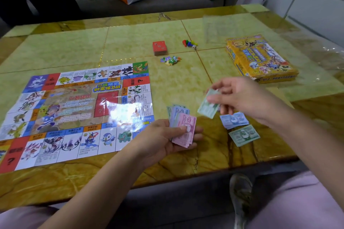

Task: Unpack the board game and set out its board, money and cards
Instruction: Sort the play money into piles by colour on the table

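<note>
A glossy yellow-green stone table [130, 42] fills the frame, with a grey sofa [167, 3] behind it along the top. The board [78, 109] lies unfolded and flat at centre left. Just right of its lower corner my left hand [162, 135] grips a fanned stack of notes [183, 126], pink one on top, thumb pressed across it. My right hand [240, 96], right of centre, pinches a single green note [207, 108] between thumb and fingers, above the table. Below that hand a small pile of blue notes [233, 120] rests on the table, and a green pile [243, 135] lies just beneath it. Toward the top centre sit a red deck of cards [159, 48], coloured pawns [189, 43] with a die [194, 47], and a heap of small tokens [170, 60]. The yellow box [260, 59] lies at upper right.
</note>
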